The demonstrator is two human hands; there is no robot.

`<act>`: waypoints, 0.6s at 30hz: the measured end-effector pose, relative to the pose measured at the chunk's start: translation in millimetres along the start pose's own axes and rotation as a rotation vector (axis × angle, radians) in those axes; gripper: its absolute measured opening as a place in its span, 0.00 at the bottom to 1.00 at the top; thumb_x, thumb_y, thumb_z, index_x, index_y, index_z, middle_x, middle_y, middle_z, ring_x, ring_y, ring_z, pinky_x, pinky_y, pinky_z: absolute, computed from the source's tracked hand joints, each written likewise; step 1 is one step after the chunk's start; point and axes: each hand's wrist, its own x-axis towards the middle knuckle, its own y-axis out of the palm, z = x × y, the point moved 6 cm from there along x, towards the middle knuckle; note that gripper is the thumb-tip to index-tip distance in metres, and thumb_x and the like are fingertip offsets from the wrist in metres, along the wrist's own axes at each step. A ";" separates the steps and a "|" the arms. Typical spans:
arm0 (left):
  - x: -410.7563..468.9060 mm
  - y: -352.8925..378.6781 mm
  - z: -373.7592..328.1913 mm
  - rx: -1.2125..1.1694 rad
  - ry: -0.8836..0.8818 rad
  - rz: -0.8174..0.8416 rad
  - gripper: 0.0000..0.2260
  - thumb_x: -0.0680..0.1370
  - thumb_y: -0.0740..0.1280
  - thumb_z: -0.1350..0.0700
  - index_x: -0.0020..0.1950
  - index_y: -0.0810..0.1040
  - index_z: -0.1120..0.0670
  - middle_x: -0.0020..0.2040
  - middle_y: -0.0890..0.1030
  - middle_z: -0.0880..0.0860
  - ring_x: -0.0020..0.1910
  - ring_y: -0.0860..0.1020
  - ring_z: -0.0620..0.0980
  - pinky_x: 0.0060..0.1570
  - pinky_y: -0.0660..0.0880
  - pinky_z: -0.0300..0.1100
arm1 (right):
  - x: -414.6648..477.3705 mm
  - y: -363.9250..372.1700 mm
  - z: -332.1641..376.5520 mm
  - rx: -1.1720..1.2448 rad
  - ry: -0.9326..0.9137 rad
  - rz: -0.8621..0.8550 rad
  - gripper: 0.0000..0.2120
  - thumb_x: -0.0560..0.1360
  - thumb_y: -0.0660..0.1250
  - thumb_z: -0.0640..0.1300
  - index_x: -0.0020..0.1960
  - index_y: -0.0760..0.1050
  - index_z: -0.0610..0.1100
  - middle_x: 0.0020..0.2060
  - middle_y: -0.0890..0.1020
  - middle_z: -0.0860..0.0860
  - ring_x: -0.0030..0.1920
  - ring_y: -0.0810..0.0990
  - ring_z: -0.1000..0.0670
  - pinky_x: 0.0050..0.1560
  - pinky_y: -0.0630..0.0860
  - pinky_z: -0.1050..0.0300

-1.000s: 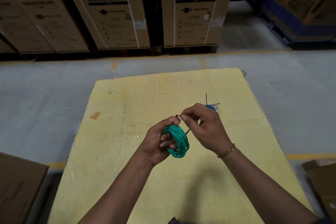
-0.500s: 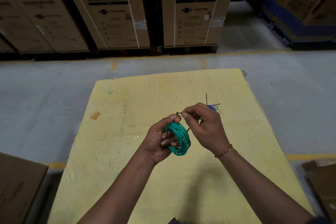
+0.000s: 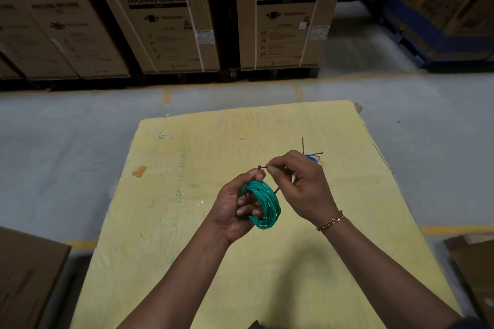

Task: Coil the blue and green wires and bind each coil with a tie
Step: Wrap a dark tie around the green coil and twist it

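Going left to right: the left hand is closed around the green coil, fingers through the middle and thumb pinned on top, holding it up just above the yellow surface. A thin dark tie runs across the coil, and its head sits right at the left thumb. The right hand is pinching the tie's end next to that head, so it looks like the tie is being threaded or cinched, not locked off yet as far as one can tell.

So the green wire is fully coiled, binding in progress. Behind the right hand, the blue coil lies on the surface, mostly hidden. A dark strip stands up beside it, probably its tie, so that one seems done already, though that's hard to confirm.

Readable stuff: the cartons along the back say "LG" and "WASHING MACHINE", with smaller print too blurry to read. There's faint green scribbling on the surface's left half, not legible.
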 end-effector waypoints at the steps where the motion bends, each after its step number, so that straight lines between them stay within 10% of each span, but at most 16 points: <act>1: 0.1 -0.2 0.2 0.000 0.000 -0.002 0.09 0.77 0.65 0.52 0.37 0.77 0.52 0.20 0.60 0.46 0.14 0.59 0.41 0.21 0.66 0.34 | 0.2 0.2 -0.2 0.004 0.001 -0.001 0.03 0.78 0.69 0.41 0.46 0.81 0.45 0.38 0.79 0.53 0.35 0.76 0.50 0.38 0.74 0.49; 18: 0.1 2.3 3.0 -0.019 -0.034 0.035 0.12 0.79 0.61 0.52 0.36 0.75 0.52 0.23 0.52 0.47 0.17 0.53 0.43 0.21 0.65 0.35 | -1.4 4.0 5.4 -0.020 -0.027 0.041 0.03 0.76 0.68 0.41 0.44 0.79 0.46 0.35 0.76 0.55 0.32 0.74 0.50 0.35 0.73 0.48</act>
